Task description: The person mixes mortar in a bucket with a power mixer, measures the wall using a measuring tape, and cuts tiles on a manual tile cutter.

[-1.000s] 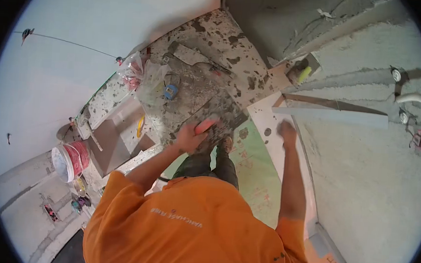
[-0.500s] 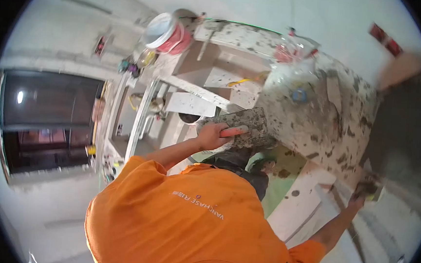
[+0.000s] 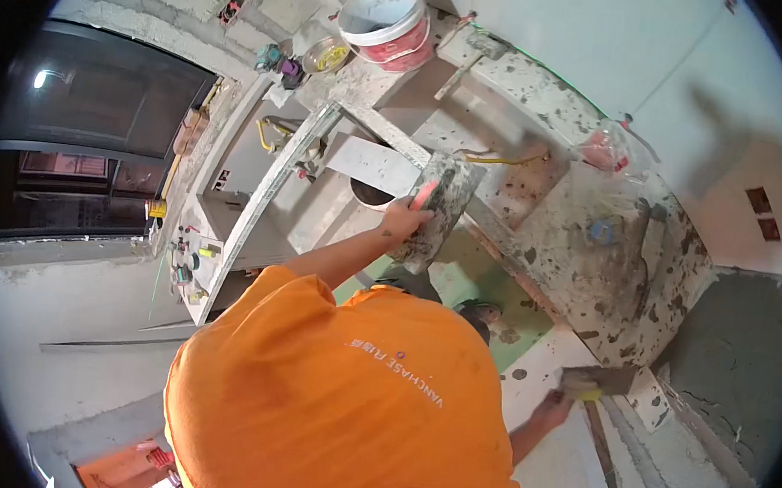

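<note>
My left hand (image 3: 406, 220) is closed round the red handle of a mortar-covered board (image 3: 448, 203), which is tilted over the edge of the open cabinet frame. At the lower right, my right hand (image 3: 554, 408) grips a trowel (image 3: 613, 380) with a yellow handle. The trowel blade lies flat beside the speckled counter's near corner. On the mortar-spattered counter (image 3: 545, 246) are a blue tape measure (image 3: 602, 230) and a clear plastic bag (image 3: 611, 151) with red contents.
A white and red bucket (image 3: 386, 26) stands at the back, beside a bowl (image 3: 327, 55) with yellow items. An open cabinet frame (image 3: 264, 176) spans the middle left. A dark window (image 3: 103, 88) is at the left. Long strips (image 3: 607, 459) lie at the lower right.
The view has turned left. My right hand, earlier a fist with nothing visible in it, now holds the trowel. The board in my left hand has come up over the cabinet edge.
</note>
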`<action>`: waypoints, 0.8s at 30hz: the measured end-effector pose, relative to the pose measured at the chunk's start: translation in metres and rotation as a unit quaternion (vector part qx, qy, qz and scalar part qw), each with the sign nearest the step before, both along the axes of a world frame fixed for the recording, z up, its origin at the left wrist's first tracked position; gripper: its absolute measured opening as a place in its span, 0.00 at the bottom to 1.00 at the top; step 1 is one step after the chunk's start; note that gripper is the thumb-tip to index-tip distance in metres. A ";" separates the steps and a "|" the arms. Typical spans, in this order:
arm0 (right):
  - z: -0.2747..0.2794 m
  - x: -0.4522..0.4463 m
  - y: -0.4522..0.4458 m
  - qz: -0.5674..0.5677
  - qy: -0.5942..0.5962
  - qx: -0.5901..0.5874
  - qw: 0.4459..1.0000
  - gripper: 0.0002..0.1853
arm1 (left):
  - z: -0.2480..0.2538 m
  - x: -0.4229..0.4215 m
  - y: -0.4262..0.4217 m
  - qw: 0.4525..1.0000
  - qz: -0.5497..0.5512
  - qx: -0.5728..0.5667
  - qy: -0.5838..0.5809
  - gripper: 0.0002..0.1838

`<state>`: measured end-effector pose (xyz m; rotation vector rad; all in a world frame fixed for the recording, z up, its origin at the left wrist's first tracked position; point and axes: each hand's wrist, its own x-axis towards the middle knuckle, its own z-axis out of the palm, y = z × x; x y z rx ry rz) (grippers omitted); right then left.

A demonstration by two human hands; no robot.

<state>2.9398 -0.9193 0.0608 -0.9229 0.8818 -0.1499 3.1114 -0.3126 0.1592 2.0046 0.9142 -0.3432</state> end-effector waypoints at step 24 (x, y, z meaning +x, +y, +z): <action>0.005 0.415 0.774 0.735 -0.018 -0.126 0.666 0.09 | -0.084 0.108 0.420 0.982 0.146 0.099 -0.068 0.25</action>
